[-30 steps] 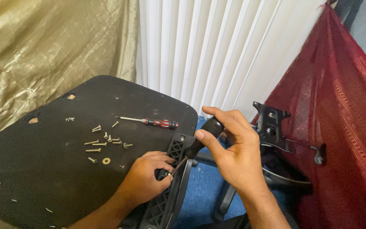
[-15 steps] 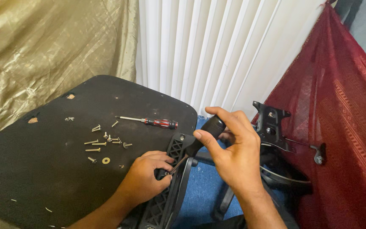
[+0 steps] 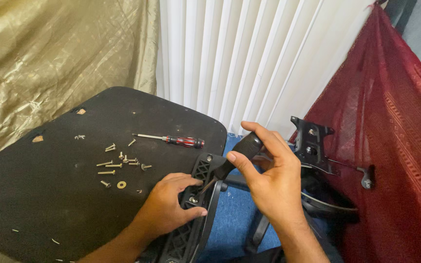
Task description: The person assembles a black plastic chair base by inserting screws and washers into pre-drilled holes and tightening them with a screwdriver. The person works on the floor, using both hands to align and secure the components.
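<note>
Hands have barely shifted: left hand [image 3: 169,207] still pins the black bracket [image 3: 196,195] at six o'clock; right hand [image 3: 269,182] stays closed on the screwdriver handle [image 3: 242,148], tip at the bracket, so fastening continues.

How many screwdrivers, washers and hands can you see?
Screwdrivers: 2, a red-handled one lying on the black board, a black-handled one in the right hand
Washers: 1
Hands: 2, with the left hand
Total: 5
</note>
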